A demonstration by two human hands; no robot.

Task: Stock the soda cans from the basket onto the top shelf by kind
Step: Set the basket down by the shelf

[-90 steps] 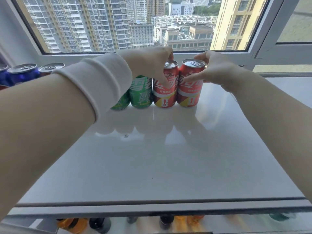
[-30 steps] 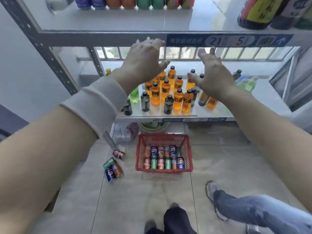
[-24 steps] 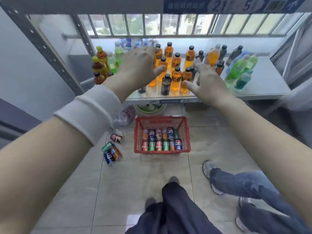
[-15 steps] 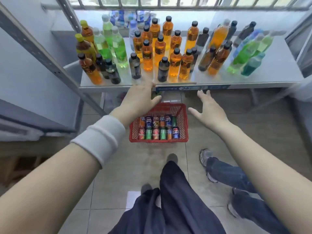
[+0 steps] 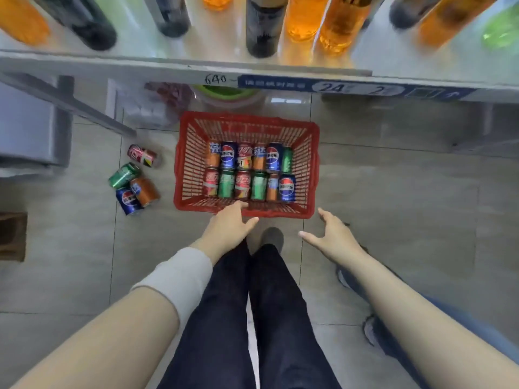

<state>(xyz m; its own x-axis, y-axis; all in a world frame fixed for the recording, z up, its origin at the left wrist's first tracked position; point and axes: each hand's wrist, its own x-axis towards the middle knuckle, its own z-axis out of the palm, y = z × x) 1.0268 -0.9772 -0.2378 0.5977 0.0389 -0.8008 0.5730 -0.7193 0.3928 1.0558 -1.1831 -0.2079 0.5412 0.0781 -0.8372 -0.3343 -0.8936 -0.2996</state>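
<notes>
Since half a second ago we have bent further down: our hands have dropped from the level of the bottle shelf to the near side of the basket, and the basket looks far closer.

Our left hand (image 5: pixel 229 226), with a pale wristband (image 5: pixel 177 276) on its forearm, is empty. Its fingers are loosely spread, and the tips lie over the near rim of the red basket (image 5: pixel 311 169). We cannot tell whether they touch the rim. Our right hand (image 5: pixel 332 234) is also empty, thumb and fingers held wide, just short of the basket's near right corner and clear of it.

The soda cans (image 5: pixel 250 172) lie in two rows on the basket floor with the kinds mixed: red, green, orange and blue. Four loose cans (image 5: pixel 134 178) lie on the tiles to its left. Above it runs the bottle shelf (image 5: pixel 168 68), carrying the blurred bases of bottles (image 5: pixel 264 23). The top shelf is out of view.

We judge this to be the reach for the next pair of cans. The next move calls for each hand to go down past the rim and close round one can. Both should be the same kind, so they can stand together above. The two red cans (image 5: pixel 242 183) in the near row seem easy picks.
</notes>
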